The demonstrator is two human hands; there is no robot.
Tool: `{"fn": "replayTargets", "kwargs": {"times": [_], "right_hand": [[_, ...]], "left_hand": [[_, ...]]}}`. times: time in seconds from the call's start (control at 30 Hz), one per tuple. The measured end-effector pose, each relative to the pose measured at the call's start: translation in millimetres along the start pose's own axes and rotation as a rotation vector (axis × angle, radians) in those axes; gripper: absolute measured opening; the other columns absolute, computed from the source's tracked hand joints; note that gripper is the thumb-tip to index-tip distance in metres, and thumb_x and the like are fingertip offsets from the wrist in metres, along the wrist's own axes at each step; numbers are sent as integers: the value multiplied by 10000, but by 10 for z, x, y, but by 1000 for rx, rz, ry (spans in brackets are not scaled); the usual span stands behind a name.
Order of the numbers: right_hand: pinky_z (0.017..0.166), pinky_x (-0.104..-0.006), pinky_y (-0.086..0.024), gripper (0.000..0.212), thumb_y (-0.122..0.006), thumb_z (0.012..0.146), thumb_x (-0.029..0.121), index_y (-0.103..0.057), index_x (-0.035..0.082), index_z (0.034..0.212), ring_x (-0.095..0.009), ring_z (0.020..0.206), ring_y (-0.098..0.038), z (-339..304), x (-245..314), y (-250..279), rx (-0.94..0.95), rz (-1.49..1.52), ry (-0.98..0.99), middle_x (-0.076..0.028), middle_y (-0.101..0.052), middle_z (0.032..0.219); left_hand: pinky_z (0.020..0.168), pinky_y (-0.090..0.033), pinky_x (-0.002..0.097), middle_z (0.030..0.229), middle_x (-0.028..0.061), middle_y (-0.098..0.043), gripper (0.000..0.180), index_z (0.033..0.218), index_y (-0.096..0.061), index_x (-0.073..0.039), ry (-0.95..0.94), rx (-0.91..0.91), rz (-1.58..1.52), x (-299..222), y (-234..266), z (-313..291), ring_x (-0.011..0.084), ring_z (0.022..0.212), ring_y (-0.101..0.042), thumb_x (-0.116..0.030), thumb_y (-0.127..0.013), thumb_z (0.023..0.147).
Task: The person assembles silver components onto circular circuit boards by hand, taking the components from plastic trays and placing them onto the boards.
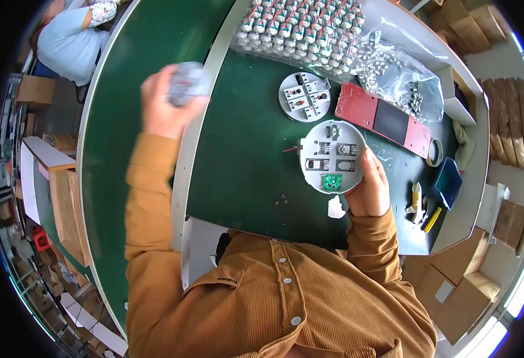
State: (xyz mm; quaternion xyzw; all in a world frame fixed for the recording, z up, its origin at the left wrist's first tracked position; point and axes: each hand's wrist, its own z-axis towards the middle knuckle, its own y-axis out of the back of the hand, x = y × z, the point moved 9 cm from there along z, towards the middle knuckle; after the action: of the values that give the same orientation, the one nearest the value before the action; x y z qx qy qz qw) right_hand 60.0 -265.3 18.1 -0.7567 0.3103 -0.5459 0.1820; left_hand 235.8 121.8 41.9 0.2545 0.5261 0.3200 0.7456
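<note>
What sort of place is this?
Probably an assembly workshop: the right hand holds an open grey housing with a green circuit board, rows of silvery wired parts lie on the bench, and cardboard boxes stand nearby.

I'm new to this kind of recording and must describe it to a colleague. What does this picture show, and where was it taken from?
There is no machine: these are a person's bare hands, seen from above by a head-worn fisheye camera, which bends straight edges. The right hand holds a round, shallow grey housing with a small green circuit board inside. The left hand holds a greyish object, too blurred to identify. On the dark green table lie a round, pale grey disc with raised fittings, a long red bar with a dark panel, rows of silvery parts with red and green wires, and a clear plastic bag of small parts.
</note>
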Motion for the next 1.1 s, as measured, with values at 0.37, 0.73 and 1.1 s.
{"fn": "replayTargets", "kwargs": {"times": [0.37,0.73,1.1], "right_hand": [[910,-375,-610,466,-520,1125,235,-536,-62,1483,-284,1118,-721,-5,124,-161,31,-20,16,-225,-688,1340],[969,-417,-585,514,-513,1141,340,-553,-57,1465,-297,1131,-708,-64,-201,-190,72,-36,-139,-222,-688,1326],[962,-411,-582,492,-507,1143,348,-582,-46,1429,-287,1111,-704,-118,-285,-231,67,-87,-152,-212,-699,1294]], "left_hand": [[1075,-493,465,1509,222,-489,836,1529,-513,-59,-118,-151,54,-974,-697,-367,372,1239,-570,-299,-887,821],[818,-519,221,1153,121,-717,347,1360,-613,58,521,252,-1128,-1564,-723,-1346,94,902,-638,-137,-651,1075],[785,-514,195,1052,91,-738,250,1257,-665,60,532,186,-1083,-1476,-653,-1477,85,863,-633,-106,-634,1073]]}}
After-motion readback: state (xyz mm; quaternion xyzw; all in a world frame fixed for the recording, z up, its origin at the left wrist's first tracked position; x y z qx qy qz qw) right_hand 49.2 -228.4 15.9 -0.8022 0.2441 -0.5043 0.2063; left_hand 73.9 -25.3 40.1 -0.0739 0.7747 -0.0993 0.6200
